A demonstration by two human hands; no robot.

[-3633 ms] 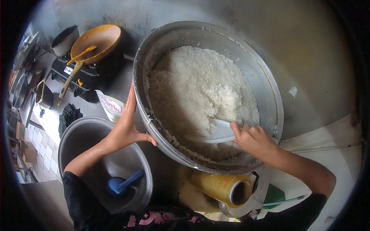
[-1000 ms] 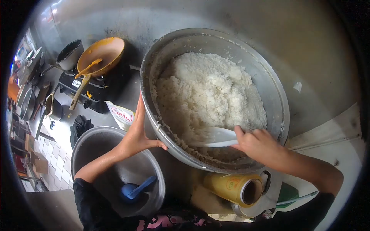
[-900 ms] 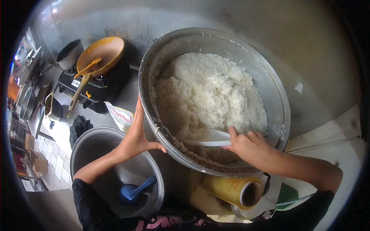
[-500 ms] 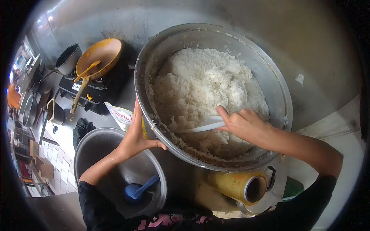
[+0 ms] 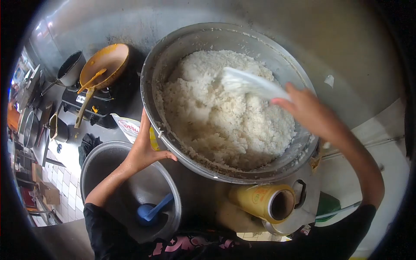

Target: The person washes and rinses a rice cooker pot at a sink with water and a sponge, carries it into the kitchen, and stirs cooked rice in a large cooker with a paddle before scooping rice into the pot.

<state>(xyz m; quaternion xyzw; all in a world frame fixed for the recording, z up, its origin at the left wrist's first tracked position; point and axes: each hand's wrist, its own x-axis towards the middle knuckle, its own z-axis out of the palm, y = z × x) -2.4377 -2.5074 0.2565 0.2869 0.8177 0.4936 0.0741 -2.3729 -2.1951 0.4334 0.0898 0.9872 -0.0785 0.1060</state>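
A large metal pot (image 5: 312,149) filled with cooked white rice (image 5: 234,117) stands tilted in front of me. My right hand (image 5: 305,106) is closed around the handle of a white rice paddle (image 5: 255,82), held over the rice towards the far right of the pot. Rice clings to the paddle's blade, which is slightly blurred. My left hand (image 5: 143,151) rests against the near left outside of the pot, thumb and fingers spread apart. Behind its fingers a white printed packet (image 5: 126,125) is partly hidden.
An empty-looking grey pot (image 5: 89,173) with a blue ladle (image 5: 154,210) stands at lower left. A yellow roll (image 5: 255,200) lies below the rice pot. On a black stove (image 5: 84,104) sits a stained pan (image 5: 119,60); a saucepan (image 5: 71,69) is beside it.
My right hand has lifted the rice paddle from the near side of the rice and moved it up and right. The left hand stays at the pot; the view has shifted slightly.
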